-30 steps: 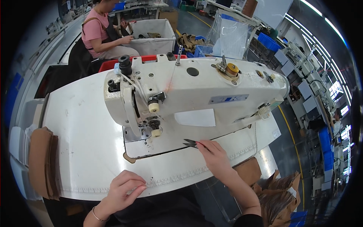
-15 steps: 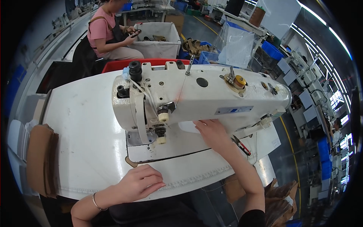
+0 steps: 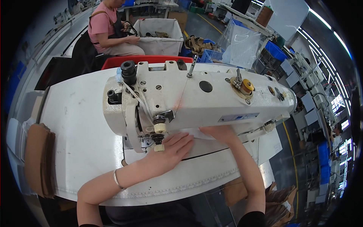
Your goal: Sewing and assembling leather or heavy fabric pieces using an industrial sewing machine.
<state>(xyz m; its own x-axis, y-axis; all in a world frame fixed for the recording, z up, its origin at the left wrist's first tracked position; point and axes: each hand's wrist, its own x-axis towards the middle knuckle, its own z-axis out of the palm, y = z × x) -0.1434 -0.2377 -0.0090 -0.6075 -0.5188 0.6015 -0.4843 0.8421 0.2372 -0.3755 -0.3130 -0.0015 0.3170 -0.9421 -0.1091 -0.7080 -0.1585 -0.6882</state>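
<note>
A white sewing machine (image 3: 196, 98) stands on a white table, its arm running left to right in front of me. My left hand (image 3: 172, 149) lies flat on the machine bed beside the needle end, fingers stretched out and touching the edge of a white piece (image 3: 202, 134). That piece is thin and lies under the machine arm; its material I cannot make out. At its right side is my right hand (image 3: 221, 134), with its fingertips hidden beneath the arm. A bracelet circles my left wrist.
Folded brown pieces (image 3: 39, 160) are stacked at the table's left edge. Behind the machine sit a red bin (image 3: 147, 59) and a white cloth-lined bin (image 3: 160, 45). A person in pink (image 3: 104, 30) works there. Brown material (image 3: 281, 204) lies at lower right.
My left hand has moved up and right from the table's front edge onto the machine bed. My right hand has shifted slightly right. The red-handled thread snips beside it no longer show.
</note>
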